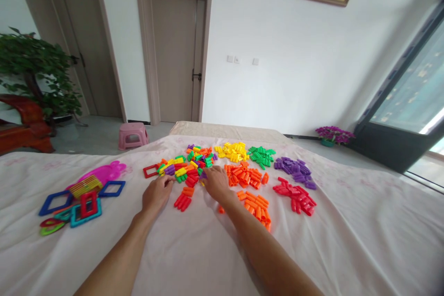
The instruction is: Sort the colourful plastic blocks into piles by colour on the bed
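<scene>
A mixed pile of plastic building pieces [187, 166] in several colours lies on the cloth in front of me. At its left edge is my left hand [157, 193], its fingers curled together; whatever they pinch is hidden. My right hand [215, 183] reaches down at the pile's right side, fingers closed at a purple piece [203, 175]. Between the hands, nearer to me, lies a small group of red pieces [182, 202] with orange pieces [188, 191] beside it. Orange pieces [244, 175] form a heap just right of my right hand, and more orange pieces [256, 206] lie by the forearm.
Yellow [233, 151], green [261, 156], purple [294, 169] and red heaps [296, 198] curve round the right side. A red frame [150, 171] touches the mixed pile. Farther left are blue frames [57, 202], a teal frame [86, 212] and a magenta plastic shape [104, 173].
</scene>
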Action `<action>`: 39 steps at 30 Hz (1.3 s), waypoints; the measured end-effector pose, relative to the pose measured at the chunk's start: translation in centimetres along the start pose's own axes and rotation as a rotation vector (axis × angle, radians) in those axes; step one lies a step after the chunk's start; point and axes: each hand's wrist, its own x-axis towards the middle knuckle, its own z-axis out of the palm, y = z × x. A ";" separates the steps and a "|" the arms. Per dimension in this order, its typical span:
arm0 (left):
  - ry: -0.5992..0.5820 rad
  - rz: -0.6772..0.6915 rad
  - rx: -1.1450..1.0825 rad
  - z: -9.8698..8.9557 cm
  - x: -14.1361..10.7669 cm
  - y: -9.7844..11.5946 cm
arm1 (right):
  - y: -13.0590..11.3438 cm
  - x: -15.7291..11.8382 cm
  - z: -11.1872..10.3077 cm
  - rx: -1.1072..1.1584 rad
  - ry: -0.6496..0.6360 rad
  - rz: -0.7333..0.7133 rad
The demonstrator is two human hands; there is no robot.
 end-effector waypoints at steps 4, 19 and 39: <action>-0.002 -0.016 0.010 -0.1 0.0 0.1 | -0.2 -0.1 0.3 -0.016 0.047 -0.019; -0.010 -0.011 0.017 0.5 0.6 -1.0 | 22.5 -4.4 -6.9 0.072 0.422 0.627; -0.005 -0.022 0.007 -0.1 0.1 -0.2 | 2.9 -1.2 -1.3 -0.029 0.002 -0.058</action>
